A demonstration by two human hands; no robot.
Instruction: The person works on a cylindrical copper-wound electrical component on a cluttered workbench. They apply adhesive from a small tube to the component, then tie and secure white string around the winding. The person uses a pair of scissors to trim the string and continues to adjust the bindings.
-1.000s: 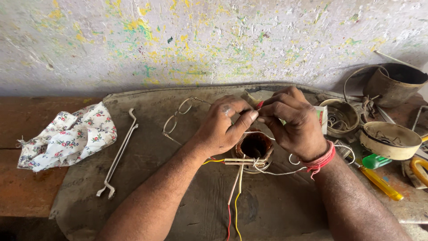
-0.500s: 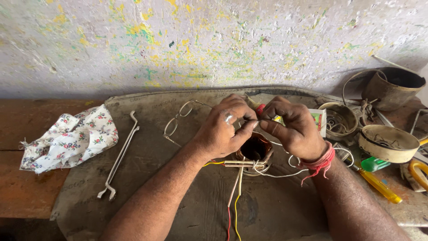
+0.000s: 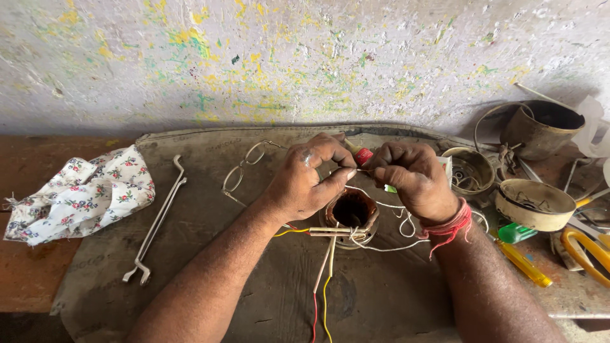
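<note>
The small round brown coil (image 3: 351, 213) with red and yellow wires sits on the table (image 3: 190, 254), just below your hands. Your left hand (image 3: 311, 178) and right hand (image 3: 413, 181) are both closed, pinching a thin white thread (image 3: 387, 222) above it.

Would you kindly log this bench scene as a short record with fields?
Left hand: pinching at a thin white cord above the coil
Right hand: closed on a red-handled tool
Coil leads: red, yellow and white wires trailing toward the camera
Left of hands: spectacles, metal rods, floral cloth
Right of hands: bowls, yellow screwdriver
</note>
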